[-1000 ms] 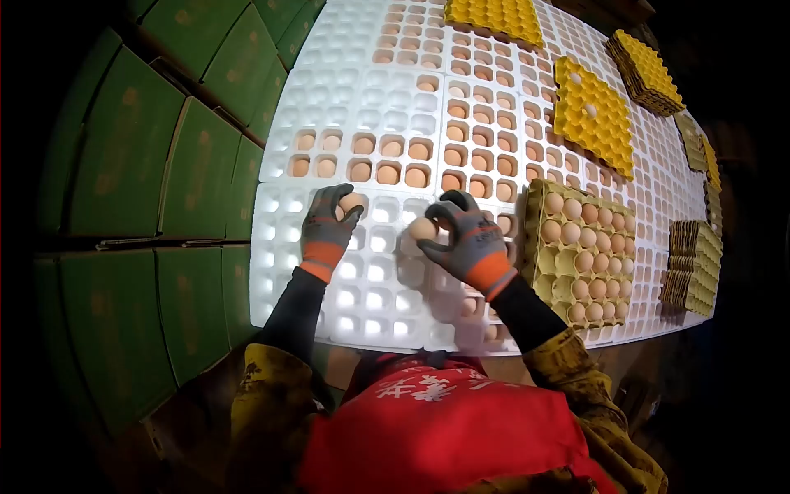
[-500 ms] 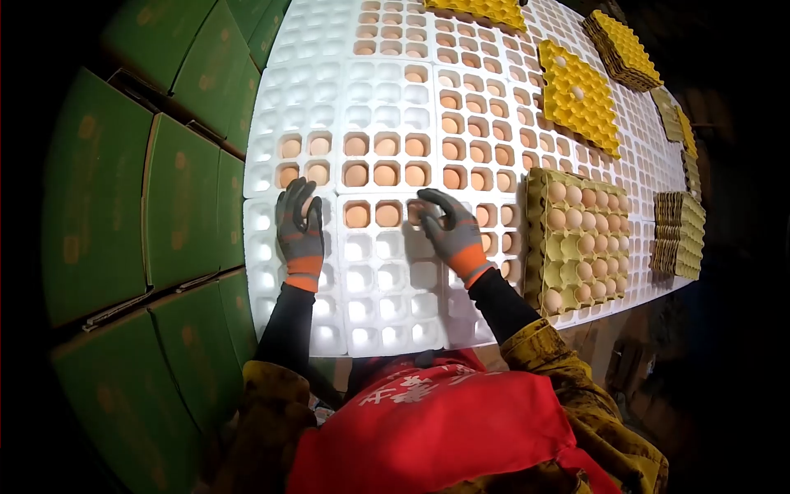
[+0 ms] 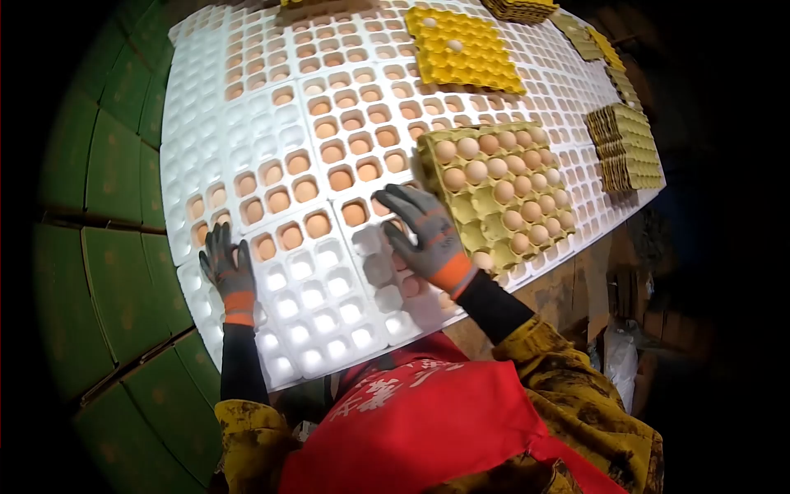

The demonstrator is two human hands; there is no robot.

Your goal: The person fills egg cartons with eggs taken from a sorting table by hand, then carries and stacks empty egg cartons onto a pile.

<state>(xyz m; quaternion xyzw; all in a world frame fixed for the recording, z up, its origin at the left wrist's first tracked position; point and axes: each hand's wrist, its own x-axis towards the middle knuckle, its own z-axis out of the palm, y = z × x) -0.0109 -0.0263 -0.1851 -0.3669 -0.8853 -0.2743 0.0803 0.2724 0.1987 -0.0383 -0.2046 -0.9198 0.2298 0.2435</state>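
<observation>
My left hand (image 3: 225, 267), in a grey glove with an orange cuff, rests over pockets of a white foam egg tray (image 3: 276, 306). Its fingers are apart; whether an egg lies beneath them is hard to make out. My right hand (image 3: 418, 233), gloved alike, hovers with fingers apart over the neighbouring foam tray, near a brown egg (image 3: 381, 206) partly covered by the fingertips. Just left of that hand, another brown egg (image 3: 355, 213) sits in its pocket. Beside my right hand stands a stack of pulp egg trays (image 3: 476, 228), the top one mostly filled with eggs.
A yellow egg tray (image 3: 469, 66) with a couple of eggs lies farther back. Another stack of pulp trays (image 3: 629, 152) stands at the right edge. Green cartons (image 3: 123, 280) are piled along the left side. More foam trays holding brown eggs spread across the table.
The view has turned, shifting the scene left. My right hand has moved off the third front-row egg, now uncovered in its pocket, toward the stacked trays. My left hand stays near the same pockets.
</observation>
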